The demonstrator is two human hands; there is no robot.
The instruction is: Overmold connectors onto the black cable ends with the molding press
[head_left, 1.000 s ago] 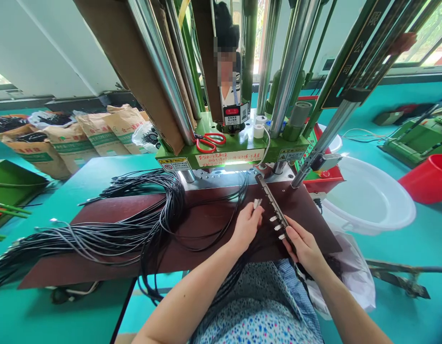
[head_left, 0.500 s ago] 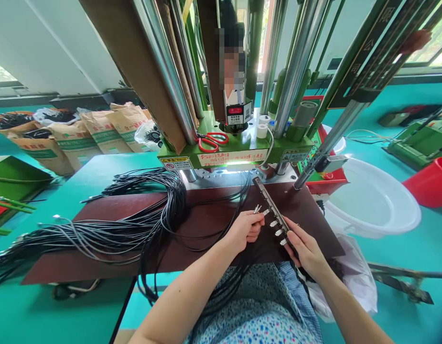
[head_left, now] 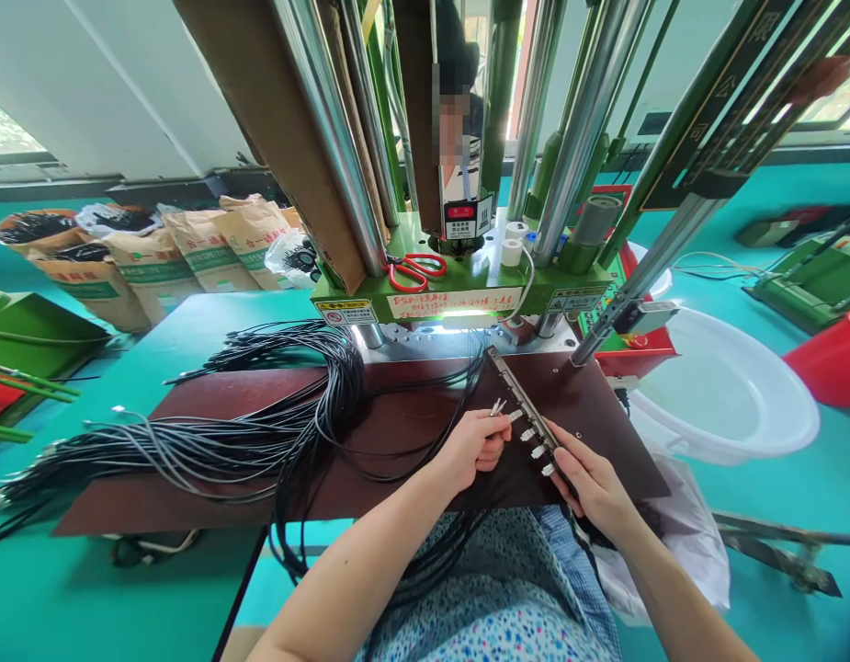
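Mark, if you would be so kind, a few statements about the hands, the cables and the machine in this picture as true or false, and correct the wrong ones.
1. The right hand grips a dark metal bar. True.
2. The red-handled scissors lie on the brown board. False: the scissors lie on the machine's green plate.
3. The left hand holds small pale pieces at its fingertips. True.
4. The bar carries nothing along its edge. False: several pale connectors stick out from it, on the side toward the left hand.
5. The thick bundle of cables lies to the right of both hands. False: it lies to their left.
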